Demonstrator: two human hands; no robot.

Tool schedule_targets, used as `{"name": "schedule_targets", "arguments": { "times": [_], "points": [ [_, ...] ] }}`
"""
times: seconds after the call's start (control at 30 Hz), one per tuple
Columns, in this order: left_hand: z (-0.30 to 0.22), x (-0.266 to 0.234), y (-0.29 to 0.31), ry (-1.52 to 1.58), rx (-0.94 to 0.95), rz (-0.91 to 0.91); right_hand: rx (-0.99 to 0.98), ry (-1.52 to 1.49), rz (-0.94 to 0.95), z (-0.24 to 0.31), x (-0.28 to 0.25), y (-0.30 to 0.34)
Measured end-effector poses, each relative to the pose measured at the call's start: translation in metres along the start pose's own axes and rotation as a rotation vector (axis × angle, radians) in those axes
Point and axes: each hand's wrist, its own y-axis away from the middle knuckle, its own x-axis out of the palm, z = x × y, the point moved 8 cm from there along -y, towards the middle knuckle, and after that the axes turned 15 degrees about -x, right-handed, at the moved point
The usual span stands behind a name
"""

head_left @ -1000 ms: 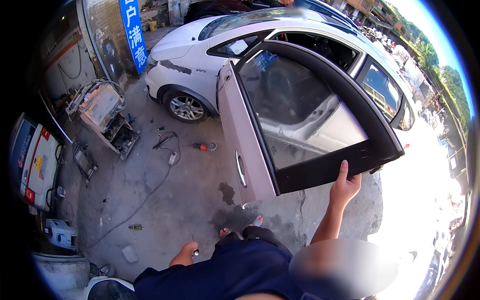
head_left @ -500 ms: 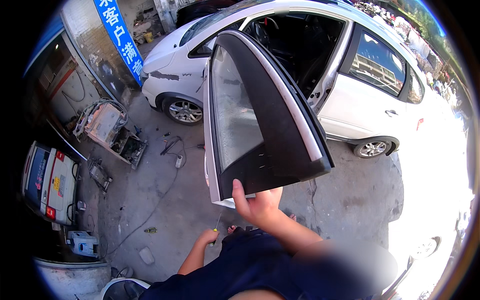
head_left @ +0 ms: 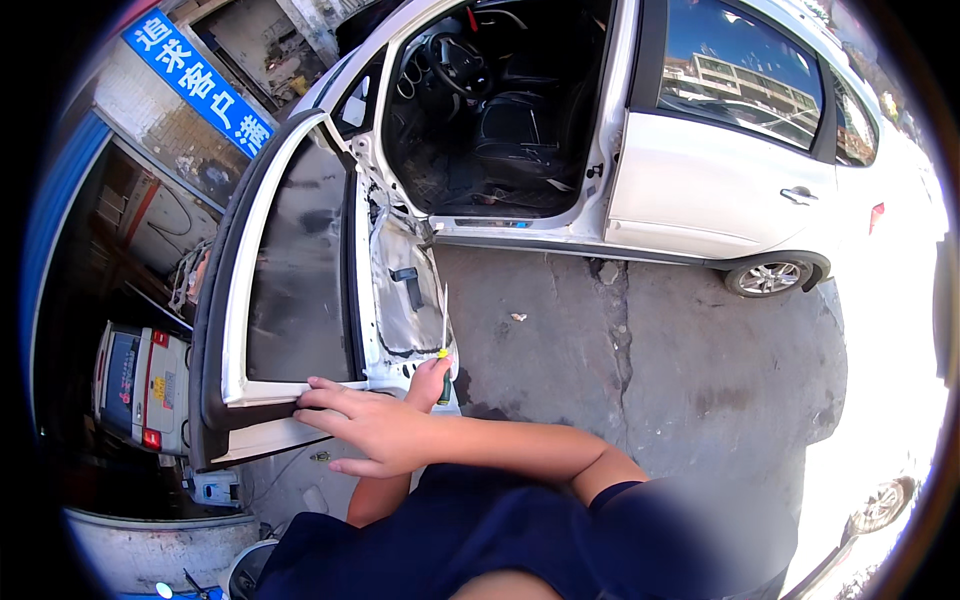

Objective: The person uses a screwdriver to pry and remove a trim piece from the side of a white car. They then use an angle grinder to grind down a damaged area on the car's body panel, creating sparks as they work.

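Note:
A screwdriver with a green and yellow handle and a long thin shaft is gripped in my left hand, its tip pointing up. The hand is close to the inner side of the white car door, which stands swung open. My right arm crosses over the left one. My right hand has its fingers spread, their tips touching the door at the lower corner of the window frame. Dark, smudged window glass fills the frame. The door's inner trim is off, baring a metallic sheet with a black piece on it.
The white car body stands ahead, its front doorway showing a seat and steering wheel. A cracked concrete floor lies between it and me. At left are a parked van and a blue sign.
The door has swung left, and its inner side now shows. My right hand has moved left, its fingers spreading. The left hand has risen beside the door with the screwdriver.

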Motion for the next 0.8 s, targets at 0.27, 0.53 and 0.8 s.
{"name": "schedule_targets", "arguments": {
  "times": [0.27, 0.53, 0.8],
  "points": [
    [-0.05, 0.003, -0.03, 1.062, -0.164, 0.278, 0.112, -0.364, -0.135, -0.094, -0.046, 0.043],
    [-0.203, 0.086, -0.147, 1.576, 0.008, 0.822, 1.041, 0.194, -0.35, -0.293, -0.279, 0.233],
    [-0.275, 0.121, -0.249, 1.565, -0.129, 0.726, 0.745, 0.237, 0.069, -0.391, -0.328, 0.217]
  ]
}}
